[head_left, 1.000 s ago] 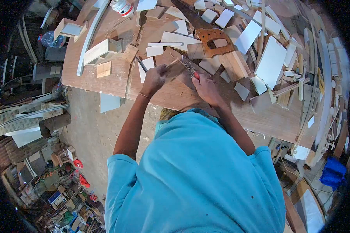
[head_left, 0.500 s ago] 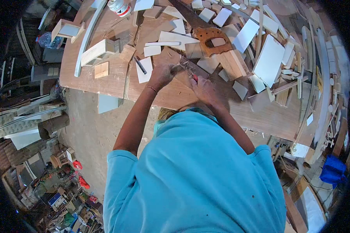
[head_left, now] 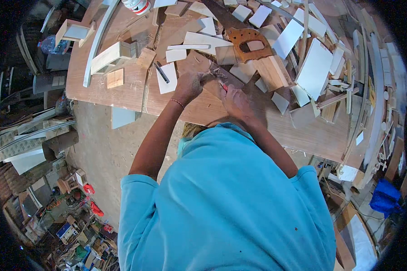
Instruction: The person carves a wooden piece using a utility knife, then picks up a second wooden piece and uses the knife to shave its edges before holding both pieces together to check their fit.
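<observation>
My right hand [head_left: 236, 103] is wrapped round a small tool with a red handle [head_left: 224, 87], whose working end is too small to make out. Close by on the left, my left hand [head_left: 191, 86] has its fingers closed, pointing towards the tool; what they grip is hidden. Curled wood shavings [head_left: 216, 71] lie just beyond both hands. A brown wooden board [head_left: 193, 61] extends past my left fingers. Beside that hand, a dark pen-like stick [head_left: 162, 72] rests on a white rectangular piece [head_left: 168, 85].
A handsaw [head_left: 251, 44] with a wooden handle lies beyond my hands. White and bare wood offcuts [head_left: 313, 67] crowd the table's right side. On the left stand a small wooden box frame [head_left: 111, 58] and a long pale strip [head_left: 96, 47]. A white tub [head_left: 136, 5] is at the back.
Both hands stay close together over the wood, and my right hand has shifted slightly left with the red-handled tool. The whole view has tilted a little.
</observation>
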`<control>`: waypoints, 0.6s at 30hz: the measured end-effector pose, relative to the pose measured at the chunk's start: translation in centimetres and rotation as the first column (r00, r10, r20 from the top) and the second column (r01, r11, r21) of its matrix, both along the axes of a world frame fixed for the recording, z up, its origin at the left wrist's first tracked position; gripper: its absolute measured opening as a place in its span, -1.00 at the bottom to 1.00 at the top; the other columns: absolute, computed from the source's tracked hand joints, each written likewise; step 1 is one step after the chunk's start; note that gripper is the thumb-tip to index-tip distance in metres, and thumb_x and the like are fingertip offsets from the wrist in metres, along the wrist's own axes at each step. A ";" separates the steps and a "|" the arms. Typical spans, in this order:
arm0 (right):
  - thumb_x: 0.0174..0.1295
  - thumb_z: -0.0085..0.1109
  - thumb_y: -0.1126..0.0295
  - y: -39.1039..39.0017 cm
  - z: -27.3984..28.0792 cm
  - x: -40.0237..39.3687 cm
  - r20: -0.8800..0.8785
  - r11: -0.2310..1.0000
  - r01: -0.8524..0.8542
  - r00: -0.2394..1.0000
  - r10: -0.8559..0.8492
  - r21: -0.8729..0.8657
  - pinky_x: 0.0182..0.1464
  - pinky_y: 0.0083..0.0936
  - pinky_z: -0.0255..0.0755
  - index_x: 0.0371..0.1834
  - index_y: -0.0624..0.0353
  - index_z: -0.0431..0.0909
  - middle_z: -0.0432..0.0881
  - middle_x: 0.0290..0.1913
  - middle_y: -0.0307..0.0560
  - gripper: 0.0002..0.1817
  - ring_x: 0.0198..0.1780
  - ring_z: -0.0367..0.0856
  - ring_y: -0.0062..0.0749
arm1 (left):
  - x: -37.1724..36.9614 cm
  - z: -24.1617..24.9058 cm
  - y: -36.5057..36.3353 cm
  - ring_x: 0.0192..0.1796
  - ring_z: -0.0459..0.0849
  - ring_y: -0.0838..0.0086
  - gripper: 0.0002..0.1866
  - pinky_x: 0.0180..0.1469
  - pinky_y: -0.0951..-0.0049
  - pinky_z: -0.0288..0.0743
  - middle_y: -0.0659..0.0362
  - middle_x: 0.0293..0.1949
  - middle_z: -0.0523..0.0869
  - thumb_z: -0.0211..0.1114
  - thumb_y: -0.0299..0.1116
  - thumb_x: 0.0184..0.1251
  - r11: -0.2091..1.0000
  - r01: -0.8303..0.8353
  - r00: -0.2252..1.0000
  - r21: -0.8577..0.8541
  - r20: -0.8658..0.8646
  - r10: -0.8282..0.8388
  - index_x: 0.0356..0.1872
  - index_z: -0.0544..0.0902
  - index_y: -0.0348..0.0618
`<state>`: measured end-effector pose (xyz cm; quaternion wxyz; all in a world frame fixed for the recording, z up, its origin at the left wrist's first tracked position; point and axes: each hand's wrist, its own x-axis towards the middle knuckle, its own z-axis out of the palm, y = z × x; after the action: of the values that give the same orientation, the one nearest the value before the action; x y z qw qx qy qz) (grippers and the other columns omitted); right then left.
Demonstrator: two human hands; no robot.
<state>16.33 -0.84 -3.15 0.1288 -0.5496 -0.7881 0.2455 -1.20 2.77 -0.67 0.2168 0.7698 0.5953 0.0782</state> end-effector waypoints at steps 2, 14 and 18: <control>0.18 -0.23 0.19 0.4 0.6 0.1 -0.054 0.975 0.022 0.998 -0.034 -0.221 -0.31 -0.10 0.37 -0.36 0.26 0.36 0.51 -0.41 0.26 -0.68 -0.36 0.51 0.11 | 0.2 0.2 -0.1 -0.49 0.54 0.09 -0.86 -0.44 0.16 0.38 -0.05 -0.57 0.56 0.14 -0.33 -0.01 0.998 -0.068 0.997 -0.018 -0.021 0.068 -0.44 0.62 -0.08; 0.14 -0.23 0.19 1.6 6.0 -0.6 -0.045 0.902 0.149 0.982 -0.182 -0.404 -0.17 -0.07 0.34 -0.34 0.35 0.40 0.50 -0.34 0.35 -0.62 -0.25 0.48 0.17 | -0.4 -1.7 -0.3 -0.53 0.53 0.13 -0.78 -0.50 0.22 0.39 0.02 -0.56 0.57 0.09 -0.31 0.08 0.999 0.034 0.994 0.026 -0.105 -0.031 -0.24 0.60 0.21; 0.13 -0.26 0.21 2.0 7.1 -0.6 -0.011 0.919 0.021 1.000 -0.028 -0.394 -0.15 -0.08 0.34 -0.34 0.39 0.42 0.49 -0.34 0.37 -0.60 -0.23 0.48 0.17 | 0.1 -0.5 -0.6 -0.54 0.53 0.13 -0.76 -0.49 0.22 0.40 0.03 -0.57 0.56 0.08 -0.34 0.06 0.998 0.051 0.986 0.022 -0.160 -0.047 -0.23 0.60 0.21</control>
<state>15.77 1.14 3.93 0.0250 -0.5722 -0.7145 0.4018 -1.12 2.16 -1.20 0.1603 0.7907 0.5905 0.0186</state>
